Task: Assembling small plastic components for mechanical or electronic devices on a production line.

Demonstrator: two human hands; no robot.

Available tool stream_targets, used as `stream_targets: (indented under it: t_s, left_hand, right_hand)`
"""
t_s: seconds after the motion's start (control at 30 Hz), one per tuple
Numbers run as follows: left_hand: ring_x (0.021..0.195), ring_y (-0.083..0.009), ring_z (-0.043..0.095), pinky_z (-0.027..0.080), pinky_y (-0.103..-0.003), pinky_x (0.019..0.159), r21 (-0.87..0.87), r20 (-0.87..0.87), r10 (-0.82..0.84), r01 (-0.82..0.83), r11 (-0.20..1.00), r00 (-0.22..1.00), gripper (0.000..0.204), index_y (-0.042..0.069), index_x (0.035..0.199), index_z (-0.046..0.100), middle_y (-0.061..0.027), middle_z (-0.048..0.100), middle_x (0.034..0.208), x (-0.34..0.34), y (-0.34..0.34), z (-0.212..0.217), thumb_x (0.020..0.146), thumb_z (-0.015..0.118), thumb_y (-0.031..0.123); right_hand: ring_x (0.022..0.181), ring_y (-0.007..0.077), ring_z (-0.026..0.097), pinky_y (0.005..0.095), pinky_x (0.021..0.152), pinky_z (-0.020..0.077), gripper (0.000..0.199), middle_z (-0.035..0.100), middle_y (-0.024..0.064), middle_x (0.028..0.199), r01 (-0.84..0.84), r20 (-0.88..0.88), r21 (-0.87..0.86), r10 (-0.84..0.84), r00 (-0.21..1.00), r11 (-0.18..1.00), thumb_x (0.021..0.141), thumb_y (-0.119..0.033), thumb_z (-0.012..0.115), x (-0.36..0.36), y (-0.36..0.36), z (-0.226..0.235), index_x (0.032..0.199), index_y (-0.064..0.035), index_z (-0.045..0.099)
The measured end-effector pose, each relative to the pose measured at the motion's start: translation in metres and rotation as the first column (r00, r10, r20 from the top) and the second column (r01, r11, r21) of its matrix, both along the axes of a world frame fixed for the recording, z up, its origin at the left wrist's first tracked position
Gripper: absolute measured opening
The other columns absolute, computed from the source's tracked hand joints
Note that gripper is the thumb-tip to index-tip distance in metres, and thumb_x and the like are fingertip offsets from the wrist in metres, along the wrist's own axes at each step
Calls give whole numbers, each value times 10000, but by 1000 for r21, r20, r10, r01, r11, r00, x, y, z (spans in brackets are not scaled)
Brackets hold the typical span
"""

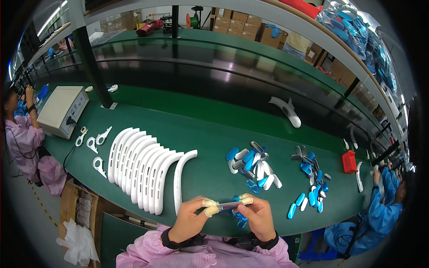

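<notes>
I judge that the small flat piece, held above the near edge of the green bench, could slip or twist if the pale finger covers grip unevenly, dropping onto the blue glossy material below. I observe the left hand and right hand pinching its opposite ends, wrists apart, fingers angled inward, short of the blue-and-silver heap beyond.

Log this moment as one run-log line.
left hand: pinching small flat piece | right hand: pinching its other end | ahead: pile of blue, silver and white pieces | left: row of white curved parts
</notes>
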State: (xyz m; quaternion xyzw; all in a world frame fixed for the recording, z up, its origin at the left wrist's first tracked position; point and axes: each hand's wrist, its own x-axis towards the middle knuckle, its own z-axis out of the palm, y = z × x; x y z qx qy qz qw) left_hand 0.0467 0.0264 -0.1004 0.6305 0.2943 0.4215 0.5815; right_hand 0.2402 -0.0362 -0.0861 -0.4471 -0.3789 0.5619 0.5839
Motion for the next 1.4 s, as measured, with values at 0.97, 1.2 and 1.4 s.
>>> stream_targets:
  t_s: [0.97, 1.2, 1.4]
  left_hand:
    - [1208, -392, 421, 333, -459, 962, 493, -631, 173, 219, 842, 757, 430, 6, 1150, 595, -234, 481, 1301, 19, -1, -15, 813, 693, 253]
    - [1106, -346, 440, 328, -435, 903, 541, -629, 389, 21, 841, 673, 537, 19, 1197, 554, -170, 494, 1179, 16, 6, -2, 711, 734, 160]
    - [1081, -330, 462, 347, -419, 863, 558, -604, 377, 35, 829, 703, 460, 38, 1187, 569, -167, 494, 1190, 22, 4, -9, 746, 679, 109]
  right_hand:
    - [961, 164, 597, 292, 843, 454, 113, 631, 113, 1098, 356, 257, 50, -357, 898, 933, 905, -92, 603, 50, -10, 15, 947, 13, 618]
    - [993, 153, 580, 277, 827, 484, 85, 590, 137, 1149, 27, 49, -36, -25, 998, 999, 915, -54, 573, 31, -12, 14, 946, 21, 597]
    - [1100, 156, 545, 291, 952, 433, 237, 521, 116, 1306, -419, -281, -170, 364, 888, 892, 951, -86, 523, 2, -5, 8, 1151, 37, 558]
